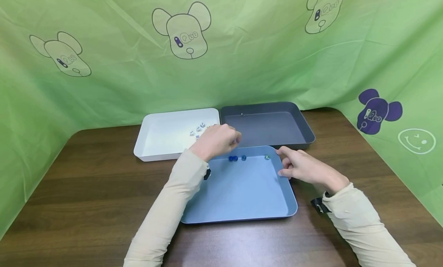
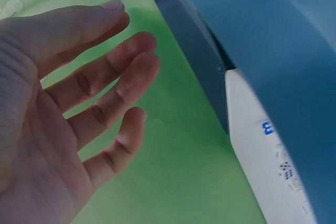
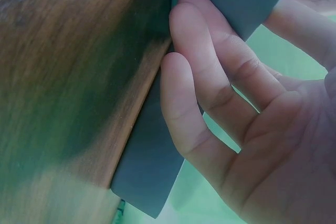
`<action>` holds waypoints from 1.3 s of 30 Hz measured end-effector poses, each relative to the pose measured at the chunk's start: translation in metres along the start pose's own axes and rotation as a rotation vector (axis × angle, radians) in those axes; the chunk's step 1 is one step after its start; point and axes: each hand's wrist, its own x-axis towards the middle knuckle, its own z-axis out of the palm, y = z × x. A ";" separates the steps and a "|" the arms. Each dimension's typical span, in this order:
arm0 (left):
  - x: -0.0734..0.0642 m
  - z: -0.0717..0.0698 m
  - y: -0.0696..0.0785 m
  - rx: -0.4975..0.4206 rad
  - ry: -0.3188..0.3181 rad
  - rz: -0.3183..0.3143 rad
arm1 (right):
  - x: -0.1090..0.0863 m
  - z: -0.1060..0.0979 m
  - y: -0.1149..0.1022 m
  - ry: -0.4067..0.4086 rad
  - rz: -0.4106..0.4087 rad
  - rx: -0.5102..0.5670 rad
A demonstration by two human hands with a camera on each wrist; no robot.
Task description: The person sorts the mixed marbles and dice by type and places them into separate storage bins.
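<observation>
A light blue tray [image 1: 247,190] lies in front of me with several glass marbles along its far wall. Among these are dark blue marbles [image 1: 233,158], a lighter blue marble [image 1: 243,158] and a clear greenish marble [image 1: 267,157]. My left hand [image 1: 219,139] hovers over the tray's far left corner. In the left wrist view its fingers [image 2: 139,77] are loosely bent, with nothing visible in them. My right hand [image 1: 304,166] grips the tray's right side near the far corner, fingers [image 3: 194,40] against the outer wall.
Behind on the left is a white tray [image 1: 155,144] with several small dice [image 1: 199,129], partly hidden by my left hand. A dark grey tray [image 1: 270,124] beside it holds a clear marble [image 1: 243,114]. A green printed curtain [image 1: 242,74] surrounds the wooden table [image 1: 104,197].
</observation>
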 end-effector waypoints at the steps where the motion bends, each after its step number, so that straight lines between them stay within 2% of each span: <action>1: -0.001 0.001 0.000 -0.002 -0.001 0.002 | 0.000 0.000 0.000 0.000 0.001 0.002; 6: -0.005 0.006 -0.001 -0.009 -0.002 0.015 | 0.000 -0.001 -0.001 -0.001 0.003 0.003; 12: -0.007 0.010 0.000 -0.044 -0.034 0.016 | 0.000 0.000 -0.001 -0.002 0.004 0.000; 39: -0.018 0.029 0.002 -0.046 -0.081 0.015 | 0.000 -0.001 0.001 -0.004 -0.005 0.007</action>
